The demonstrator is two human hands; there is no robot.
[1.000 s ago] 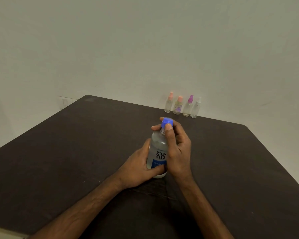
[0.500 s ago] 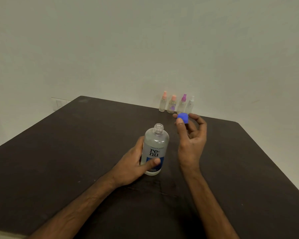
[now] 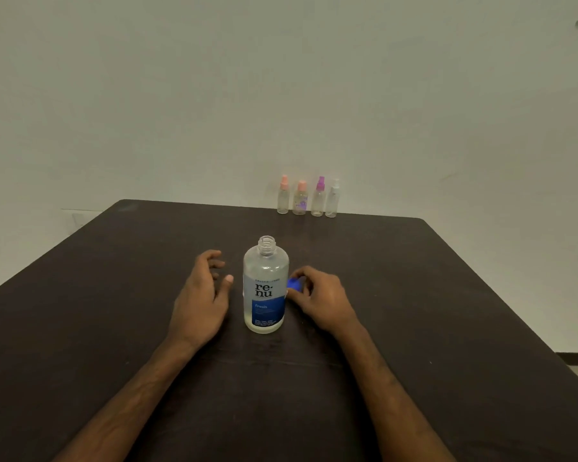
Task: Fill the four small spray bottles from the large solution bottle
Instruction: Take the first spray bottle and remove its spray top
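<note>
Dark table [image 3: 414,295] against a pale wall [image 3: 281,78]. Uncapped solution bottle [image 3: 265,288] stands upright at its centre, mouth up. Left hand [image 3: 202,301] spread, right hand [image 3: 324,300] pinching the blue cap [image 3: 295,284].

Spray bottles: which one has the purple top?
The third spray bottle from the left; the first and second have pink tops, the fourth white.

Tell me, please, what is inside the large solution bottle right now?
In the large solution bottle, pale liquid shows through the clear wall below the label. The label covers the middle, so the fill level cannot be told.
</note>
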